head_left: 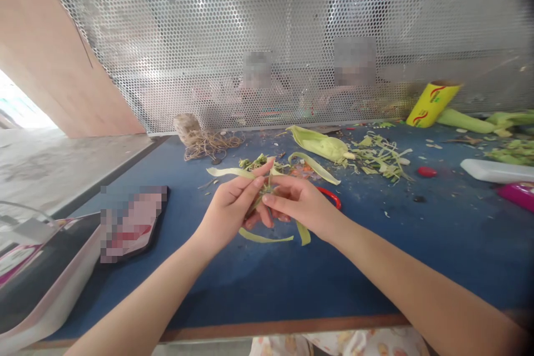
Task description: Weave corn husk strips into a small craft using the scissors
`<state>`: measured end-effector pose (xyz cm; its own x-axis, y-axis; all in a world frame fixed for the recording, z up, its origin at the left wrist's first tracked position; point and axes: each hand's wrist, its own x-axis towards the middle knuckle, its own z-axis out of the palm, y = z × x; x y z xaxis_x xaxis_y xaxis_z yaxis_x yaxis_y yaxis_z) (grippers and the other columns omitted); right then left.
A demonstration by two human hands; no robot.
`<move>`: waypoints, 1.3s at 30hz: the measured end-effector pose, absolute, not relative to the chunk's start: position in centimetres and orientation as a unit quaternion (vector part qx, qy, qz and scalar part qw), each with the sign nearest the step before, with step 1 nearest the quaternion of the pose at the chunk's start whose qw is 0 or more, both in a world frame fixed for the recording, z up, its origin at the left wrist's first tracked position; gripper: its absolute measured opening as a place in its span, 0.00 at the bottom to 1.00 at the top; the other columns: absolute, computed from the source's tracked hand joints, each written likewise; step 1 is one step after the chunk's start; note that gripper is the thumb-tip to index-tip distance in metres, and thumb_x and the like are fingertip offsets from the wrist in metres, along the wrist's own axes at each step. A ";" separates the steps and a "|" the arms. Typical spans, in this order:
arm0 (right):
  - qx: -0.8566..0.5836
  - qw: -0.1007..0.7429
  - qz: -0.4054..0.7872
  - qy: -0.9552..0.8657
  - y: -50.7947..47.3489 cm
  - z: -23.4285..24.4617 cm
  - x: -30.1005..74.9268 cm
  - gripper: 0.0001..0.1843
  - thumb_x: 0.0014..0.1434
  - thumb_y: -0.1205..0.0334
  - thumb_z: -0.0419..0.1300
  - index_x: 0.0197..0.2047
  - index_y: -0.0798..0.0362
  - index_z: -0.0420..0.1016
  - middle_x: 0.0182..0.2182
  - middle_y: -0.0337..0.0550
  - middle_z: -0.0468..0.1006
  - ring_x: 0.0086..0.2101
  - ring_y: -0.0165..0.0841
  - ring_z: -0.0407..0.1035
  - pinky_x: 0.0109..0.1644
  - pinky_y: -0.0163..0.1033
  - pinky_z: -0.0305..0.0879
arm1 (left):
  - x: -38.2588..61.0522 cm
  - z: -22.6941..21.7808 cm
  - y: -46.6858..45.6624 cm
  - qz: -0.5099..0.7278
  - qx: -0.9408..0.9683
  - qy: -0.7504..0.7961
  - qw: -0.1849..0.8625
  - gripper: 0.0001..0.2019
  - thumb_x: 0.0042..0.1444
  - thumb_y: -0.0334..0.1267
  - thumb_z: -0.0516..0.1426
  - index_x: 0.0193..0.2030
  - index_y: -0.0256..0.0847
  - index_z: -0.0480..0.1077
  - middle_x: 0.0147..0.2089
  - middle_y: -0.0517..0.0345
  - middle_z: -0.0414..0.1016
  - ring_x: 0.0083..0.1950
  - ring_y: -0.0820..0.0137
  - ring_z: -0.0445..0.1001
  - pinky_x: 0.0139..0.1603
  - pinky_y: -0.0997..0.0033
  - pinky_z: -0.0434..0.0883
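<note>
My left hand (229, 200) and my right hand (304, 200) meet over the middle of the blue table, fingers closed around pale green husk strips (267, 189). Both thumbs press in at the centre, and the fingers hide much of the held piece. Long strip ends stick out around the hands: a left strip (227, 171), a curved right strip (319, 169) and a front strip (267, 238). Whether every strip joins the held piece, I cannot tell. A red loop-shaped handle (332, 196) shows beside my right wrist. Green scraps (254, 162) lie just behind my fingers.
Beyond lie a green corn husk (319, 144), shredded husk (379, 158) and a twine tangle (211, 144). A yellow roll (434, 104) stands back right, near a white object (496, 170). At left are a phone (136, 222) and a bag (50, 272). A perforated metal screen (267, 22) borders the back; people sit behind it.
</note>
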<state>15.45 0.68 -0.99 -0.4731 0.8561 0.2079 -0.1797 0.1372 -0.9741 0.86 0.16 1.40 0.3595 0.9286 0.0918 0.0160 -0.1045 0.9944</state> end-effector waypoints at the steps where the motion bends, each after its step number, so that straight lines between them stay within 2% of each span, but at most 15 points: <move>1: -0.286 0.450 0.593 -0.604 0.7 -1.0 15.3 0.19 0.50 0.56 0.60 0.46 0.53 0.68 0.19 0.33 0.66 0.20 0.22 0.57 0.22 0.29 0.53 | 0.9 1.4 0.1 0.409 0.623 0.387 0.542 0.21 0.56 0.43 0.50 0.56 0.39 0.62 0.13 0.63 0.68 0.11 0.81 0.54 0.13 0.82 0.52; 4: -0.327 0.484 0.565 -0.583 0.6 -0.9 15.2 0.14 0.46 0.57 0.63 0.37 0.54 0.71 0.19 0.32 0.66 0.19 0.21 0.56 0.22 0.30 0.54 | 1.1 1.5 -0.2 0.388 0.645 0.403 0.521 0.20 0.56 0.44 0.50 0.53 0.39 0.66 0.10 0.65 0.66 0.09 0.80 0.53 0.10 0.81 0.52; 8: -0.349 0.493 0.536 -0.590 0.4 -0.6 15.2 0.09 0.47 0.58 0.61 0.30 0.54 0.70 0.18 0.33 0.66 0.19 0.22 0.58 0.21 0.30 0.55 | 1.1 1.6 -0.5 0.401 0.660 0.430 0.468 0.17 0.55 0.43 0.50 0.47 0.38 0.70 0.09 0.65 0.65 0.08 0.80 0.53 0.10 0.81 0.52; 12: -0.345 0.498 0.545 -0.579 0.4 -0.6 15.3 0.09 0.49 0.58 0.60 0.30 0.54 0.69 0.18 0.33 0.67 0.16 0.21 0.57 0.19 0.29 0.54 | 1.2 1.6 -0.5 0.410 0.659 0.440 0.451 0.15 0.56 0.42 0.50 0.42 0.36 0.73 0.08 0.66 0.63 0.09 0.81 0.53 0.11 0.82 0.53; 16: -0.335 0.496 0.561 -0.572 0.8 -0.8 15.9 0.13 0.51 0.56 0.58 0.37 0.54 0.66 0.22 0.35 0.71 0.16 0.20 0.57 0.19 0.30 0.54 | 1.2 1.6 -0.2 0.414 0.610 0.440 0.513 0.17 0.56 0.42 0.50 0.49 0.37 0.68 0.13 0.64 0.68 0.11 0.82 0.55 0.11 0.84 0.53; 18: -0.337 0.507 0.551 -0.571 1.0 -0.7 16.2 0.15 0.52 0.56 0.57 0.40 0.52 0.61 0.23 0.35 0.72 0.16 0.21 0.58 0.20 0.31 0.55 | 1.1 1.5 0.0 0.419 0.578 0.435 0.549 0.18 0.56 0.43 0.50 0.51 0.37 0.66 0.18 0.61 0.72 0.12 0.80 0.59 0.09 0.84 0.52; 20: -0.353 0.514 0.515 -0.589 1.0 -0.5 16.5 0.15 0.52 0.56 0.57 0.39 0.51 0.56 0.23 0.34 0.73 0.16 0.22 0.59 0.21 0.31 0.56 | 1.0 1.4 0.2 0.416 0.560 0.421 0.580 0.18 0.55 0.43 0.52 0.49 0.36 0.66 0.22 0.57 0.74 0.15 0.76 0.66 0.08 0.83 0.55; 24: -0.380 0.488 0.410 -0.671 0.8 -0.2 16.9 0.13 0.53 0.58 0.56 0.34 0.50 0.52 0.22 0.33 0.72 0.20 0.25 0.65 0.25 0.32 0.59 | 0.8 1.1 0.5 0.383 0.545 0.392 0.635 0.16 0.53 0.43 0.54 0.44 0.34 0.69 0.27 0.51 0.77 0.24 0.68 0.74 0.10 0.79 0.63; 27: -0.393 0.409 0.293 -0.770 0.4 0.0 17.1 0.08 0.56 0.60 0.52 0.38 0.49 0.55 0.24 0.34 0.72 0.24 0.28 0.67 0.28 0.34 0.60 | 0.8 1.0 0.6 0.369 0.545 0.385 0.647 0.15 0.52 0.43 0.55 0.39 0.33 0.70 0.29 0.48 0.77 0.30 0.64 0.76 0.17 0.75 0.70; 30: -0.431 0.364 0.116 -0.818 -0.1 0.0 17.0 0.11 0.58 0.59 0.49 0.45 0.51 0.58 0.33 0.42 0.73 0.28 0.32 0.68 0.29 0.37 0.60 | 0.7 1.0 0.7 0.397 0.551 0.392 0.620 0.10 0.47 0.39 0.59 0.35 0.34 0.72 0.33 0.53 0.77 0.34 0.66 0.76 0.28 0.71 0.74; 32: -0.433 0.382 0.019 -0.816 -0.4 -0.2 16.8 0.16 0.57 0.60 0.49 0.49 0.53 0.57 0.41 0.49 0.70 0.34 0.35 0.68 0.33 0.39 0.61 | 0.6 1.0 0.7 0.426 0.542 0.398 0.605 0.08 0.45 0.37 0.61 0.32 0.35 0.72 0.32 0.56 0.77 0.33 0.69 0.75 0.33 0.70 0.75; 34: -0.417 0.405 -0.074 -0.810 -0.6 -0.6 16.5 0.18 0.56 0.62 0.51 0.51 0.54 0.57 0.48 0.54 0.65 0.43 0.39 0.64 0.42 0.44 0.60 | 0.5 1.0 0.8 0.445 0.526 0.394 0.608 0.08 0.45 0.37 0.61 0.32 0.35 0.71 0.30 0.58 0.76 0.32 0.70 0.75 0.34 0.70 0.74; 36: -0.376 0.406 -0.178 -0.813 -0.6 -1.1 16.3 0.17 0.55 0.66 0.52 0.50 0.49 0.60 0.50 0.51 0.63 0.47 0.40 0.60 0.48 0.47 0.53 | 0.4 1.0 0.9 0.454 0.508 0.388 0.620 0.08 0.45 0.37 0.61 0.32 0.36 0.71 0.27 0.58 0.76 0.31 0.72 0.75 0.32 0.74 0.73; 39: -0.275 0.383 -0.263 -0.842 -0.5 -1.7 16.3 0.16 0.56 0.71 0.51 0.44 0.40 0.65 0.47 0.38 0.68 0.43 0.34 0.61 0.46 0.43 0.49 | 0.2 1.0 1.0 0.458 0.480 0.387 0.641 0.08 0.45 0.37 0.61 0.31 0.34 0.71 0.26 0.58 0.75 0.27 0.76 0.74 0.26 0.82 0.70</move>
